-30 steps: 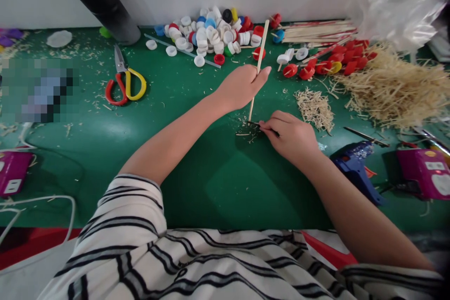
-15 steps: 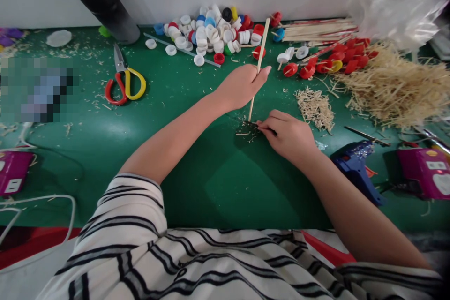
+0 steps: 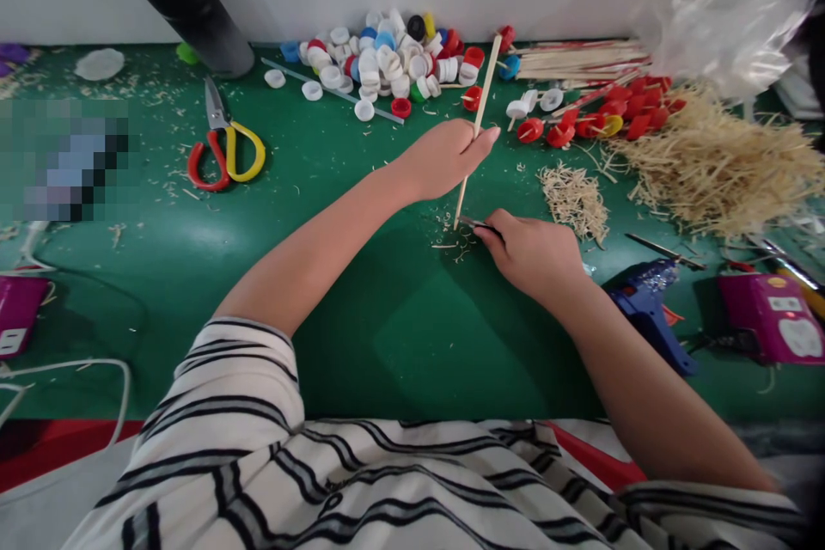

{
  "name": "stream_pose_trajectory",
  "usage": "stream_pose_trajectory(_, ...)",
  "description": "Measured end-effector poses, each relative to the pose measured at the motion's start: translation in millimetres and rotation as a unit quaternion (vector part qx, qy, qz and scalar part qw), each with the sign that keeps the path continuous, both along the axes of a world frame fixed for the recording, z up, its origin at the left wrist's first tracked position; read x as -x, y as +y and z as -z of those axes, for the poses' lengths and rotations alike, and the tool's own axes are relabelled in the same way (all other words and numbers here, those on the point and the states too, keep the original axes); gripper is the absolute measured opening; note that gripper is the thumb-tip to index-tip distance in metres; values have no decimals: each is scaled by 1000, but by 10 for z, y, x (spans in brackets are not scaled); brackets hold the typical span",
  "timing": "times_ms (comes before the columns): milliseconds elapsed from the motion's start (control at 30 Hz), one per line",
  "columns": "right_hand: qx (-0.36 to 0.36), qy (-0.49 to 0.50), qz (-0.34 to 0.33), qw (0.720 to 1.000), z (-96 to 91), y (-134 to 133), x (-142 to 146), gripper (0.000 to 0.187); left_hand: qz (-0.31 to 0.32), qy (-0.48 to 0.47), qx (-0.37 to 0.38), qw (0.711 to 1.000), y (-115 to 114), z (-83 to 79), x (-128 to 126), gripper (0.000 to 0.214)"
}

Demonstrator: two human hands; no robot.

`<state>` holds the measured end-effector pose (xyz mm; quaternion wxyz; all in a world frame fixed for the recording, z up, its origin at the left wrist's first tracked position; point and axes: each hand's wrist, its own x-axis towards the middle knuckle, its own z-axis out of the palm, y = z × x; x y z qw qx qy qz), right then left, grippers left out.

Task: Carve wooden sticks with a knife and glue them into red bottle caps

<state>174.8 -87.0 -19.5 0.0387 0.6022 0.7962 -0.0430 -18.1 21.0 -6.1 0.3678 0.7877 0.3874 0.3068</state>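
My left hand is closed round a thin wooden stick and holds it upright and slightly tilted, its lower tip resting on the green table. My right hand is closed on a small dark blade whose point meets the foot of the stick. Fine wood shavings lie scattered around that spot.
A heap of plastic bottle caps sits at the back, with sticks tipped by red caps to its right. Piles of wood slivers lie at right. Scissors lie at left; a blue glue gun and a purple box lie at right.
My right hand has slid the blade a little up and toward the stick's foot. The stick's top leans slightly more to the right. The view has shifted a bit.
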Motion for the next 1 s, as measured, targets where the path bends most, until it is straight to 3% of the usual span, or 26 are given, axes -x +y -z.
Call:
stream_pose_trajectory(133, 8, 32, 12, 999, 27, 36, -6, 41, 10, -4, 6, 1000, 7, -26, 2, 63)
stream_pose_trajectory(300, 36, 216, -6, 976, 25, 30, -53, 26, 36, -38, -2, 999, -11, -44, -11, 65)
stream_pose_trajectory(433, 129, 386, -60, 912, -12, -80, -58, 34, 40, -156, -4, 987, -185, -108, -147, 66)
stream_pose_trajectory(533, 238, 482, -91, 838, -23, -194, -23, 44, 27, -272, 37, 961, -407, -162, -327, 66)
stream_pose_trajectory(667, 349, 553, -134, 744, -18, -298, 27, 55, 45, -355, 131, 925, -653, -169, -519, 65)
stream_pose_trajectory(833, 393, 573, -161, 701, 0, -316, -2, 57, -19, -418, 197, 887, -749, -64, -593, 64)
stream_pose_trajectory(1000, 415, 550, -200, 696, -16, -298, -47, 57, -10, -411, 172, 895, -854, -41, -584, 66)
